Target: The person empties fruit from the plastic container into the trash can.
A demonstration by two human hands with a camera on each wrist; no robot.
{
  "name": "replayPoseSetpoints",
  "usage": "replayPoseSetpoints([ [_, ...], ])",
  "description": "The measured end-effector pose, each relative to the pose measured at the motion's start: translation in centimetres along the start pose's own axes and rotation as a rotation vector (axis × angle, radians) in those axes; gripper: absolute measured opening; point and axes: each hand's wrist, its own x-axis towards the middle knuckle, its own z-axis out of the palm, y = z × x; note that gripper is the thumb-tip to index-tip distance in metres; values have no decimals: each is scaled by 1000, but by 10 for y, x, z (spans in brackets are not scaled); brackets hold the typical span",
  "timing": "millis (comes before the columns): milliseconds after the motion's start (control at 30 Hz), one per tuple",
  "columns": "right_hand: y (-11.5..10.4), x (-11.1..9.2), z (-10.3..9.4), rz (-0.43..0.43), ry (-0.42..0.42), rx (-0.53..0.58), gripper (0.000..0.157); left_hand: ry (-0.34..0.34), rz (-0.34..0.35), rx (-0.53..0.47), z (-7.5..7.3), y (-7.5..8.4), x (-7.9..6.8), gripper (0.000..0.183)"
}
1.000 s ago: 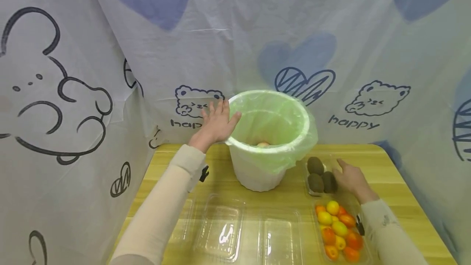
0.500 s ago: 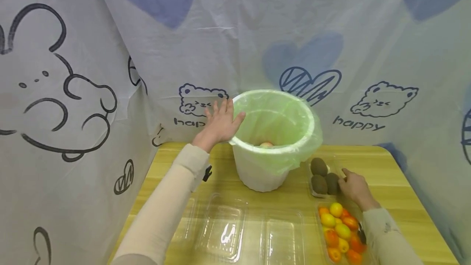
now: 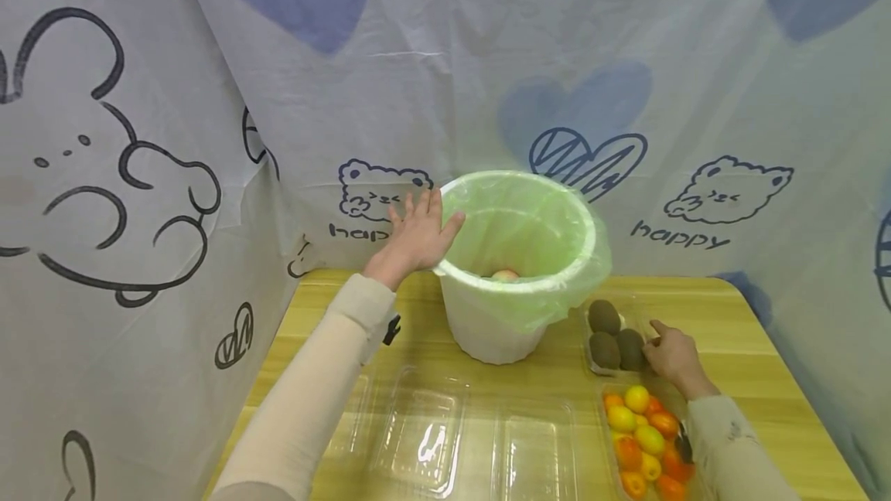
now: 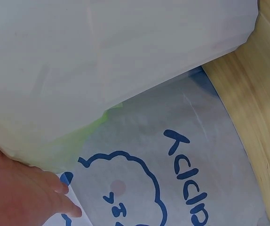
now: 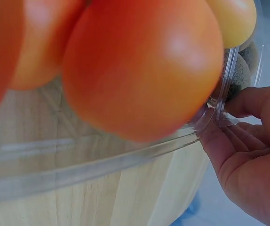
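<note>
Fingers spread, my left hand [image 3: 418, 234] rests against the left rim of a white bin [image 3: 487, 331] lined with a green plastic bag [image 3: 550, 292]. Inside the bin the top of a round pinkish fruit [image 3: 506, 275] shows. At the right, my right hand [image 3: 674, 358] pinches the right edge of a clear plastic tray [image 3: 592, 366] holding brown kiwis [image 3: 604, 317]. In the right wrist view, thumb and curled fingers [image 5: 217, 143] meet at the tray's corner. Close in front is a second clear tray with small yellow and orange-red tomatoes [image 3: 629, 454].
Clear plastic containers [image 3: 425, 439] lie on the wooden table [image 3: 411, 315] in front of the bin. White cloth [image 3: 445, 60] printed with bears and hearts hangs behind and at the sides. The bin stands near the table's back edge.
My right hand has drawn back slightly toward me, to the kiwi tray's right edge, and its fingers are more curled. The left hand stays on the bin rim.
</note>
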Motion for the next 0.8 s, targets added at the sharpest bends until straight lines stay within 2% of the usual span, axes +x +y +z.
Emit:
replayPoseSetpoints([
  [167,5,1,1,26,-31,16,61,3,-2,-12,-1,0,-1,85],
  [300,7,1,1,30,-57,27,54,10,-5,-14,-2,1,-2,83],
  [467,5,0,2,30,-36,78,44,23,-1,-26,0,0,-2,83],
  [700,6,-1,0,79,-3,136,42,26,-6,-41,1,1,-2,84],
  [800,6,-2,-1,122,-27,278,46,27,-7,-54,2,1,-2,82],
])
